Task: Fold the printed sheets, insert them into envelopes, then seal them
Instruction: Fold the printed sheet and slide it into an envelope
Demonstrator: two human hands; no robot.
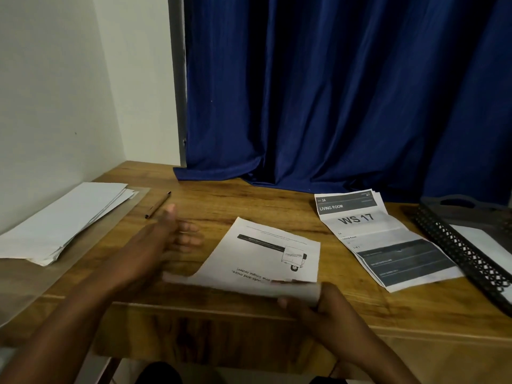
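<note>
A printed sheet [266, 252] with a drawing and upside-down text lies in the middle of the wooden table [249, 200]. Its near edge is curled up off the table. My right hand [318, 306] grips that raised near edge at the sheet's right corner. My left hand [171, 231] hovers open to the left of the sheet, fingers spread and touching nothing. A stack of printed sheets [382, 236], topped by one reading "LIVING ROOM WS 17", lies to the right. White envelopes [63, 220] are piled at the far left.
A brown pen [158, 205] lies between the envelopes and my left hand. A black mesh tray [471, 245] holding white paper stands at the right edge. A blue curtain [332, 92] hangs behind the table and drapes onto it.
</note>
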